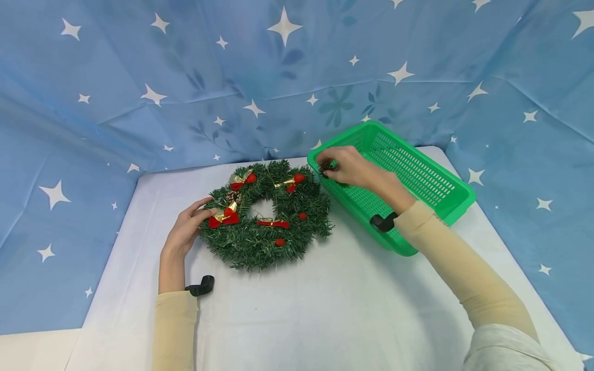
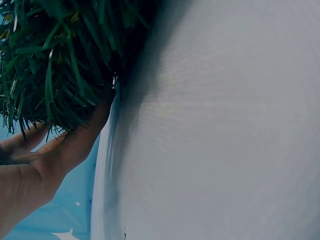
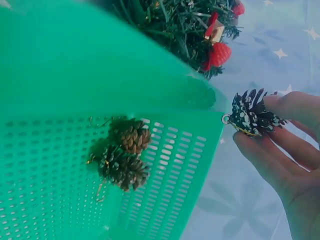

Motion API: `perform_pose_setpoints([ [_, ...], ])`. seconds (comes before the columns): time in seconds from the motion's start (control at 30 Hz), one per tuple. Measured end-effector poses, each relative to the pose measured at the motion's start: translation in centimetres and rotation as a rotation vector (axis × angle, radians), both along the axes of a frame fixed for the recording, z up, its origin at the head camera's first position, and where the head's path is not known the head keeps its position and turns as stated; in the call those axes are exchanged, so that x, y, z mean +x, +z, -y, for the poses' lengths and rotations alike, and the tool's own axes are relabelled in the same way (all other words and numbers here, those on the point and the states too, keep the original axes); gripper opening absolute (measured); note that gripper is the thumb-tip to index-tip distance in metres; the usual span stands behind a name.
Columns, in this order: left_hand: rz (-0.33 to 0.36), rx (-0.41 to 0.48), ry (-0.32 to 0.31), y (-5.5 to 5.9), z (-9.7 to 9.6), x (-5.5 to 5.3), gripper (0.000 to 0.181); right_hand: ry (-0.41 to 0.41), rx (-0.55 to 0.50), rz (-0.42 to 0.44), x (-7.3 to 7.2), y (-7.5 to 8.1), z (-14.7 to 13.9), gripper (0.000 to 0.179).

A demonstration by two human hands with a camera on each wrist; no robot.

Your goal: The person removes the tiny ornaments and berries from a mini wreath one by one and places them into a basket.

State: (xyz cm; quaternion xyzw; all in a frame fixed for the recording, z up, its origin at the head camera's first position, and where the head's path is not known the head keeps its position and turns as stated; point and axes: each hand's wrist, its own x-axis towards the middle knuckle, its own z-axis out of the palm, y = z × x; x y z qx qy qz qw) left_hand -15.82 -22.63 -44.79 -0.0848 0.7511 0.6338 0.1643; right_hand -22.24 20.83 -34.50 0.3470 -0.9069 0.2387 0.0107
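Observation:
A green wreath (image 1: 274,255) lies on the white table, trimmed with red-and-gold bows, small red berries and a pine cone (image 1: 233,197) at its upper left. My left hand (image 1: 182,230) grips the wreath's left edge, the thumb near a red bow (image 1: 224,219); in the left wrist view the fingers (image 2: 75,142) partly vanish under the greenery. Over the near left corner of the green basket, my right hand (image 1: 351,166) pinches a white-flecked pine cone (image 3: 250,114) between thumb and fingers. A small metal ring and a gold string show on this cone.
Right of the wreath stands the slotted green plastic basket (image 1: 464,200), set at an angle. Inside it lie a brown pine cone (image 3: 135,136) and a darker, frosted cluster (image 3: 114,162) beside it. Blue star-patterned cloth (image 1: 287,67) closes off the back and sides.

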Motion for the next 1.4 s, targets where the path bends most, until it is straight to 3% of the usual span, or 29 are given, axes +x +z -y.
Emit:
perform_pose_setpoints([
  [0.23,-0.002,-0.011,-0.005,1.1,-0.1,0.5,0.068,-0.037,0.017,0.015,-0.3,-0.4,-0.9,0.034],
  [0.6,-0.008,-0.025,0.009,-1.2,1.0,-0.1,0.068,-0.079,0.060,0.068,-0.9,-1.5,-1.8,0.033],
  [0.9,-0.021,-0.051,0.010,-1.0,1.1,0.2,0.069,-0.083,0.107,0.145,-1.8,-3.5,-2.5,0.034],
  [1.4,-0.039,-0.004,0.009,-0.8,0.3,-0.4,0.067,-0.111,0.149,0.219,-2.3,-6.1,-3.7,0.041],
])
